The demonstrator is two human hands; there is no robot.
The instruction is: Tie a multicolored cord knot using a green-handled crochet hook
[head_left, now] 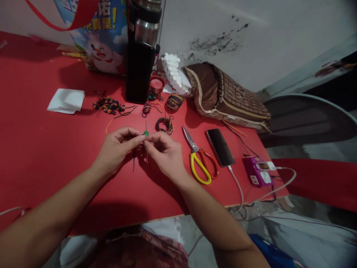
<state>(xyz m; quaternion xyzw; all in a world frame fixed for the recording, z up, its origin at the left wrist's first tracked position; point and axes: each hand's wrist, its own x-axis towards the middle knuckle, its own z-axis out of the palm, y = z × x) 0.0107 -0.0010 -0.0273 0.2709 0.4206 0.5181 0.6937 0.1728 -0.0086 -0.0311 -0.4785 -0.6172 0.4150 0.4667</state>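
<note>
Both hands meet over the middle of the red table (pixel 41 149). My left hand (pixel 118 149) pinches a thin dark cord (pixel 134 160) whose ends hang down towards the table. My right hand (pixel 164 152) pinches the same cord just beside it, fingertips almost touching the left ones. A small green bead (pixel 146 133) sits on the cord right above the two pinches. Several coils of multicoloured braided cord lie just beyond the hands, the nearest coil (pixel 164 125) a little past my right hand.
Yellow-and-red scissors (pixel 199 158) lie right of my right hand, then a dark phone (pixel 220 147) on a white cable and a purple power strip (pixel 256 174). A black-sleeved flask (pixel 141 56), a folded white paper (pixel 66 100), a printed bag (pixel 103 37) and a brown cushion (pixel 223 93) stand further back.
</note>
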